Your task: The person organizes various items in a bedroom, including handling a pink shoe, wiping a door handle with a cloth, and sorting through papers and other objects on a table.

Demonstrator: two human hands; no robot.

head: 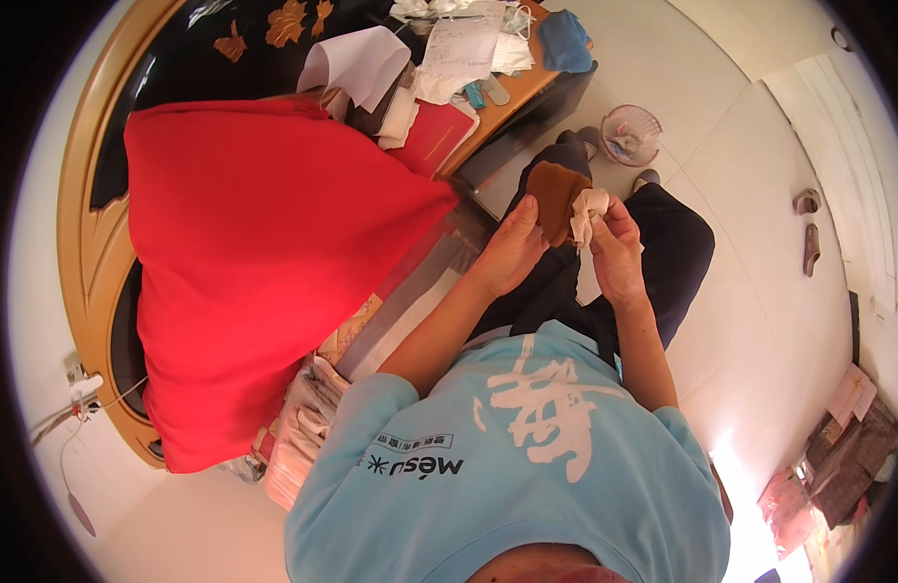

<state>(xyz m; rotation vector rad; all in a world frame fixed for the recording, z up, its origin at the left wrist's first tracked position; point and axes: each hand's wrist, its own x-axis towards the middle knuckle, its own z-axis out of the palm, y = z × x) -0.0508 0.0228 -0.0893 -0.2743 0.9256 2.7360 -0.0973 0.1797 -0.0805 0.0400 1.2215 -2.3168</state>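
Over my lap, my left hand [510,246] holds a brown, soft-looking piece [554,198], perhaps fabric, with the thumb along its near side. Its exact kind is unclear. My right hand [619,251] pinches a crumpled whitish tissue or cloth [587,213] against the brown piece's right edge. Fingers hide part of where the two meet. Below the right hand, a flat white piece [587,280] shows against my dark trousers [668,240]; whether it joins the crumpled one, I cannot tell.
A red cloth [274,255] covers much of the bed at left. Papers [460,47], a red booklet [436,138] and a blue cloth [564,40] lie on or beside the wooden cabinet [518,95]. A clear wastebasket [646,124] stands beyond my feet; slippers [810,248] lie at right.
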